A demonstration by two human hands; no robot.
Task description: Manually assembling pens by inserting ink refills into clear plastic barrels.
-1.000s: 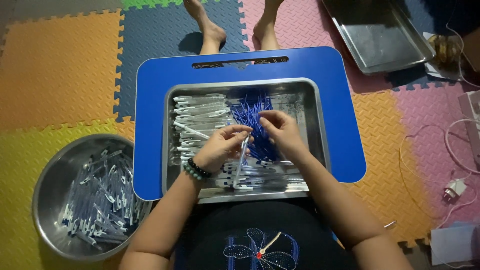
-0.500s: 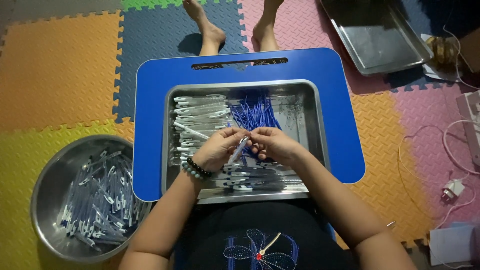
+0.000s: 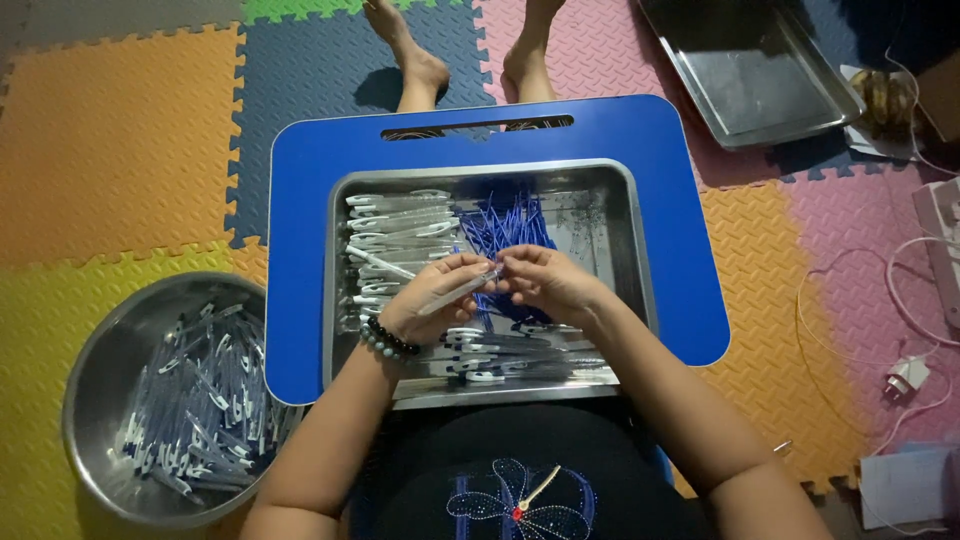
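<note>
Two hands meet right over the middle of the steel tray, which sits on a blue tabletop. The left hand has its fingers pinched shut around a clear pen barrel, held at a slant with its upper end pointing toward the other hand. The right hand is curled closed too, fingertips right at the tip of that barrel, gripping something thin and blue there, but it's too small to tell exactly what. A dark bead bracelet sits on the left wrist.

Inside the tray, a bunch of loose blue refills lies just behind the hands, a stack of clear barrels with white clips fills the left part, and more of them lie along the near edge.

Left of the tray, down on the foam mat floor, there's a round steel bowl full of pens. Far right of the tray, another empty-looking steel tray lies on the mat, with a white cable and charger nearer by.
</note>
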